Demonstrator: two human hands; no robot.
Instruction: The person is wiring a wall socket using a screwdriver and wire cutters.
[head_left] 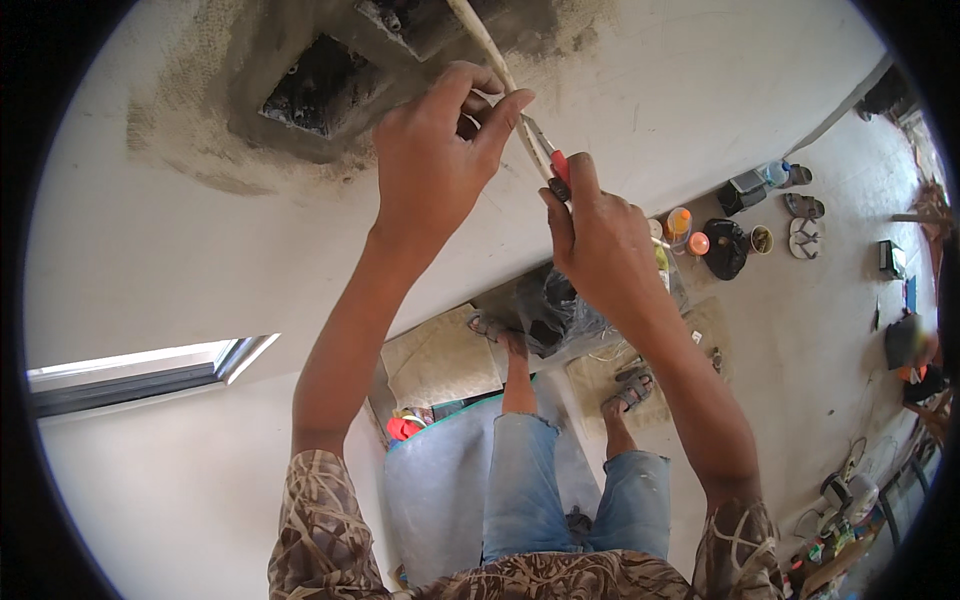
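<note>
A long off-white cable or tube (482, 38) slants down from the top edge in front of the wall. My left hand (432, 160) is closed, with thumb and forefinger pinching it near its middle. Lower down, my right hand (612, 245) is closed round a tool (560, 170) with a red-and-black handle and a thin metal blade. That blade lies along the cable, close to my left thumb; its exact kind I cannot make out. Left of my left hand, a dark square opening (318, 88) is set in rough grey plaster, with another opening (400, 22) beside it.
Below me are a grey sheet (440, 500) and a dark plastic bag (560, 305). Along the wall's foot stand an orange-topped container (679, 222), a black bag (725, 250) and sandals (804, 238). A window frame (150, 375) is at the left. A person (912, 345) is at the far right.
</note>
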